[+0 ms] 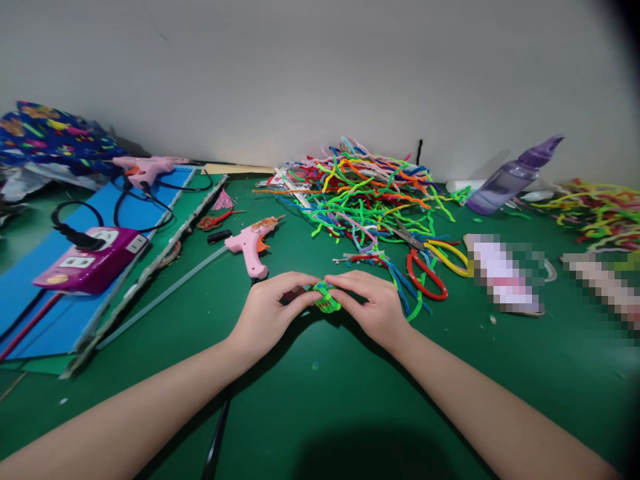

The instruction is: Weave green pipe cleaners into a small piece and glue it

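Note:
Between my two hands, just above the green table (345, 400), is a small green and blue pipe cleaner piece (329, 301). My left hand (273, 303) pinches it from the left with thumb and fingertips. From the other side my right hand (373, 303) pinches it the same way. The piece looks bent or coiled, and the fingertips partly cover it. Right behind my left hand lies a pink glue gun (250, 245) with a long glue stick in its back. Scissors (425, 263) with a red and a yellow handle lie behind my right hand.
A pile of colourful pipe cleaners (360, 187) lies against the wall, more at the far right. A purple bottle (510, 180) leans there. At left, a purple power strip (93, 260) and second glue gun (147, 168) rest on a blue board (45, 320). Cables cross the table.

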The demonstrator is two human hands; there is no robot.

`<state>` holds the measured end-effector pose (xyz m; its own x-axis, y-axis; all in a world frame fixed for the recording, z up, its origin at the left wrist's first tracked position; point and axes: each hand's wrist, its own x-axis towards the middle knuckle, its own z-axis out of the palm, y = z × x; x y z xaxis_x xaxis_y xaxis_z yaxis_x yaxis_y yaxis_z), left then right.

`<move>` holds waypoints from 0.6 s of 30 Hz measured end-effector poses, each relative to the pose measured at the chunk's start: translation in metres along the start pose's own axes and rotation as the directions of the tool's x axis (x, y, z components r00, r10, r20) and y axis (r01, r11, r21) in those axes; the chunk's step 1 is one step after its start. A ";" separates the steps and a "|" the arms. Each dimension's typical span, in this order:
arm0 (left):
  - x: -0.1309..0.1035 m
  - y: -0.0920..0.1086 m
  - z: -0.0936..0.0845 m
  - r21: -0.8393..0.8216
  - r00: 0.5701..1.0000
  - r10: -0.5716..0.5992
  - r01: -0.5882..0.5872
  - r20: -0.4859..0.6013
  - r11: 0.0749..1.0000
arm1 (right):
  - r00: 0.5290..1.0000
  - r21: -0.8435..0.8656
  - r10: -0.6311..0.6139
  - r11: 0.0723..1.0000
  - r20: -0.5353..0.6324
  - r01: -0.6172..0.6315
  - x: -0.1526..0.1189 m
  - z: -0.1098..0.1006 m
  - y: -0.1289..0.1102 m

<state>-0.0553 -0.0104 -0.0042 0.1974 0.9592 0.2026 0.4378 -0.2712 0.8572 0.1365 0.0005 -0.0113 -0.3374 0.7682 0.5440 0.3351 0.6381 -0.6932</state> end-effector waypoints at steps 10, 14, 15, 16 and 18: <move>0.002 -0.004 -0.002 0.006 0.986 0.163 -0.163 -0.042 0.987 | 0.995 0.004 0.090 0.996 0.032 -0.090 0.001 0.001 -0.001; 0.002 -0.008 -0.001 0.058 0.969 0.246 -0.244 -0.028 0.968 | 0.991 -0.011 0.117 0.993 0.067 -0.116 -0.001 0.001 0.000; 0.002 -0.009 0.000 0.070 0.964 0.265 -0.263 -0.025 0.962 | 0.992 -0.023 0.105 0.994 0.074 -0.103 -0.001 0.001 0.000; 0.002 -0.010 0.000 0.079 0.958 0.284 -0.282 -0.023 0.956 | 0.993 -0.039 0.086 0.996 0.076 -0.083 -0.001 0.001 0.001; 0.001 -0.011 0.000 0.092 0.947 0.319 -0.316 -0.022 0.944 | 0.997 -0.071 0.042 0.997 0.071 -0.037 -0.001 0.001 0.001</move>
<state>-0.0597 -0.0062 -0.0130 0.3077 0.8239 0.4759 0.4318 -0.5666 0.7018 0.1362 -0.0001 -0.0136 -0.3843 0.7888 0.4798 0.4090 0.6113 -0.6775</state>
